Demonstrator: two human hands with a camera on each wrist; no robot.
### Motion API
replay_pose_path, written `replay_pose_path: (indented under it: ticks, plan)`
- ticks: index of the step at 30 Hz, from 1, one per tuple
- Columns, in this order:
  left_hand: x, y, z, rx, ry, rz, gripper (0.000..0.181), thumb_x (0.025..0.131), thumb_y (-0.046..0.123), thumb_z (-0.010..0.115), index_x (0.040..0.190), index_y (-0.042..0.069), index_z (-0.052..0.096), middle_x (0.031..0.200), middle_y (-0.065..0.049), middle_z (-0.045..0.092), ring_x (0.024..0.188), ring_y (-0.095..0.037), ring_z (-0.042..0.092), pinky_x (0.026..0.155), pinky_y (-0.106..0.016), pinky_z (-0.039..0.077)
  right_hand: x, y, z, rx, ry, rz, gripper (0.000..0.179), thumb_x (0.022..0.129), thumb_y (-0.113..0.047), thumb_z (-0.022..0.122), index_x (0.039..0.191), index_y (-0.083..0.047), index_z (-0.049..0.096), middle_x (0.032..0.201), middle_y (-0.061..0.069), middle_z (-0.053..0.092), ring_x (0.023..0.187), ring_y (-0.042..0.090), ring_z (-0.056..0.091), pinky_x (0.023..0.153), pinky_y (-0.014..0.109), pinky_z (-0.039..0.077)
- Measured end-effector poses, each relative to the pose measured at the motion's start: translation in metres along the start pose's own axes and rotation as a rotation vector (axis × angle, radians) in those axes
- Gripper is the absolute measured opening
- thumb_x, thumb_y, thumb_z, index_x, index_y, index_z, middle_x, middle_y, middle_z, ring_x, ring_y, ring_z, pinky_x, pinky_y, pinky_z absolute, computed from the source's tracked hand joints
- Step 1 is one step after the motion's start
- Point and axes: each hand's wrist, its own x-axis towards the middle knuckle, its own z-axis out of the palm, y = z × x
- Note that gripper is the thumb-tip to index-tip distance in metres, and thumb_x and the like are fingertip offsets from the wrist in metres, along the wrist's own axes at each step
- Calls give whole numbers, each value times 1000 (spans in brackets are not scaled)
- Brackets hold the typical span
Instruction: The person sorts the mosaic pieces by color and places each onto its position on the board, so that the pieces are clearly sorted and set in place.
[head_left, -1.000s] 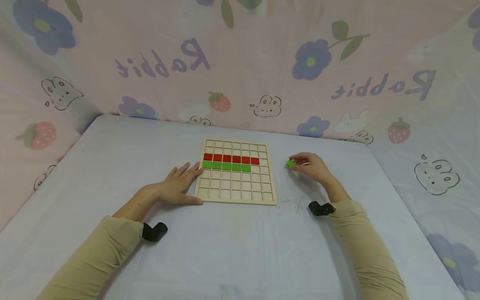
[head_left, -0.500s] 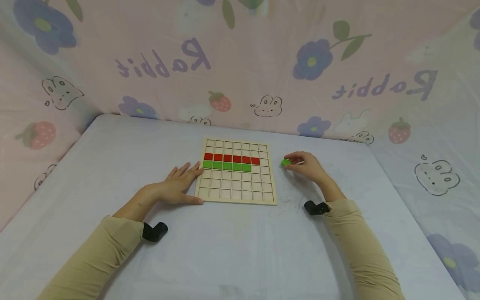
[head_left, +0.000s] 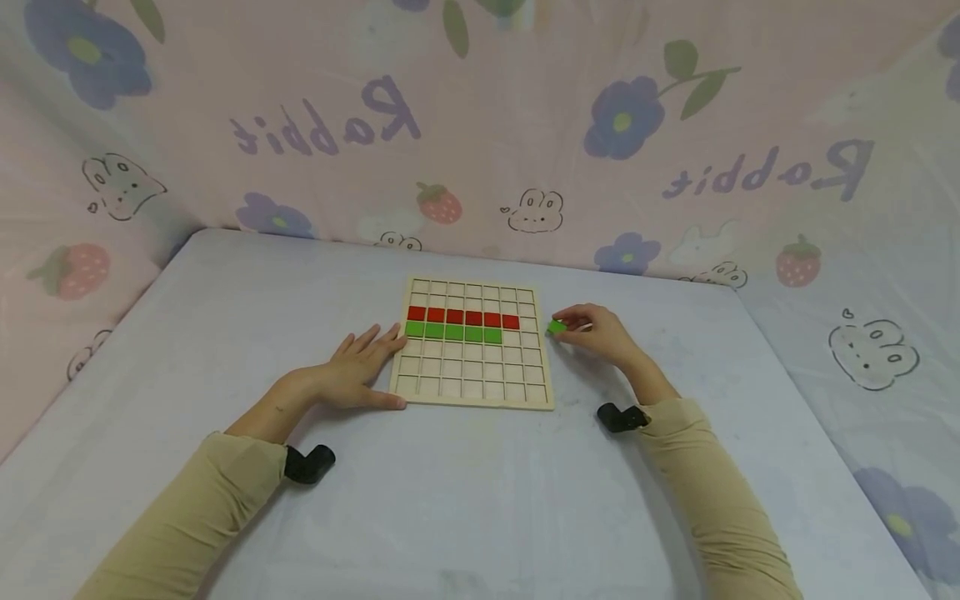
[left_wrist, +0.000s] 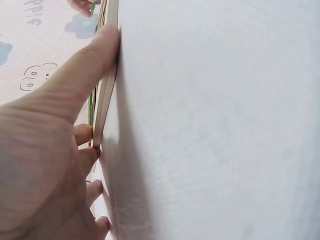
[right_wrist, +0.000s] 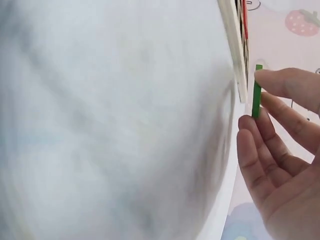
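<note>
A square wooden grid board (head_left: 472, 405) lies flat on the table. One of its rows bears several red tiles (head_left: 454, 317); the row just nearer bears several green tiles (head_left: 453, 332). My left hand (head_left: 352, 372) rests at the board's left edge with its fingers spread; in the left wrist view its thumb (left_wrist: 85, 70) touches the wooden side. Just beyond the board's right edge, my right hand (head_left: 600, 333) pinches a loose green tile (head_left: 557, 327) between thumb and fingers. The right wrist view shows that thin green tile (right_wrist: 257, 92) edge-on, apart from the board.
A white cloth covers the table (head_left: 465, 500). Behind it hangs a patterned curtain (head_left: 480, 125) with rabbits, flowers and strawberries. A black angled piece (head_left: 309, 464) sits at the left cuff, and a similar black piece (head_left: 621, 417) at the right one.
The right hand has moved left with the green tile, from well right of the board to close by its right edge. The left hand and the board have stayed in place.
</note>
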Motion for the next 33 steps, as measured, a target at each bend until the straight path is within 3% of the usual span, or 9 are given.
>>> replay_pose_path:
  ticks: [23, 33]
  plan:
    - [0, -1, 0, 8, 7, -5, 96, 85, 50, 66, 153, 4, 16, 161, -18, 1, 147, -41, -6, 115, -62, -6, 6, -23, 14, -5, -61, -65, 35, 85, -10, 71, 118, 0, 65, 105, 17, 64, 97, 28, 61, 82, 35, 50]
    - [1, -3, 1, 7, 3, -3, 95, 86, 48, 67, 152, 4, 16, 161, -17, 1, 147, -41, -6, 115, -61, -6, 7, -27, 19, 8, -89, -95, 36, 83, -13, 74, 116, -2, 66, 106, 15, 65, 93, 25, 61, 76, 30, 48]
